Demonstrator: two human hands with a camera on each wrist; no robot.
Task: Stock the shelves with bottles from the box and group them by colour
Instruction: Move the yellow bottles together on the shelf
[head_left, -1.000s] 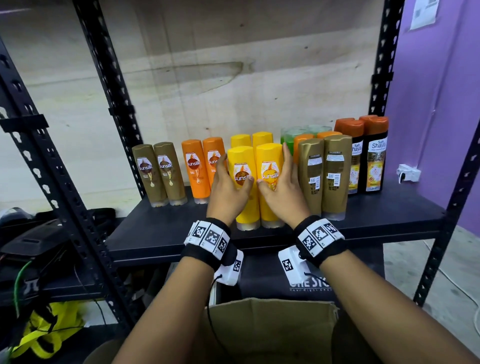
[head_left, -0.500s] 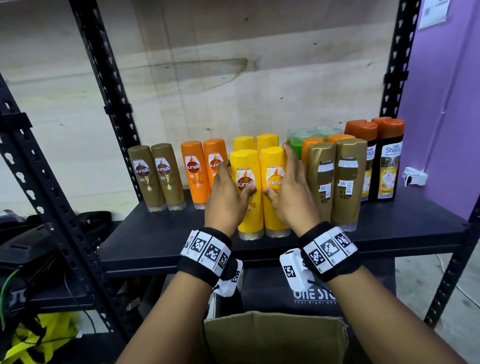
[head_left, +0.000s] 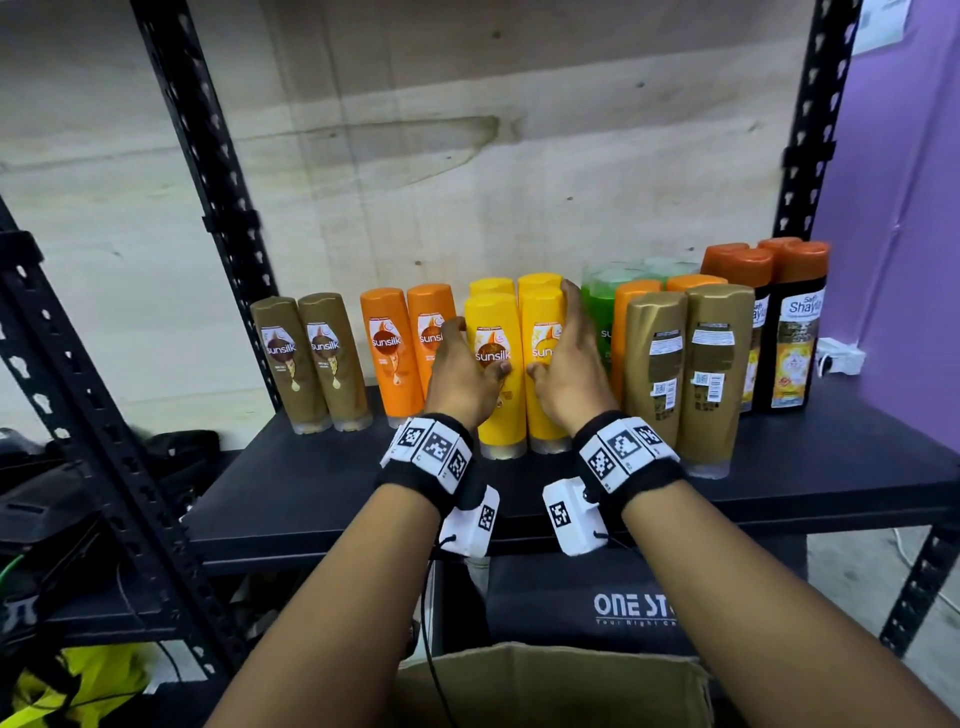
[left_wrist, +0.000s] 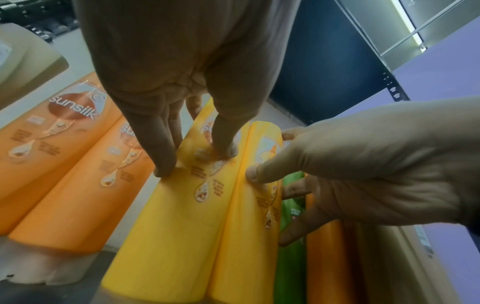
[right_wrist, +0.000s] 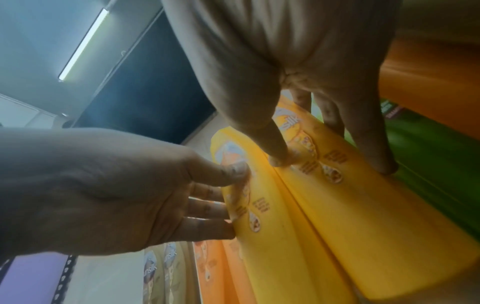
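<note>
Yellow bottles (head_left: 493, 374): front pair, upright on shelf (head_left: 322, 488), mid-row, touching; two more yellow behind. Left hand (head_left: 460, 374) fingers wrapped round left bottle, thumb on label; right hand (head_left: 569, 382) likewise grasping right one. Risk, judged: tall, narrow, smooth plastic, glossy labels; sideways shove likely to topple orange bottles (head_left: 410, 348) on the left or green (head_left: 597, 322) and gold (head_left: 685, 374) on the right, all close. Box (head_left: 545, 686): corrugated card, below.

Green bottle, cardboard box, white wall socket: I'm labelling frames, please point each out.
green bottle (head_left: 597, 317), head view, upper body.
cardboard box (head_left: 545, 686), head view, front flap.
white wall socket (head_left: 839, 358), head view, casing.
</note>
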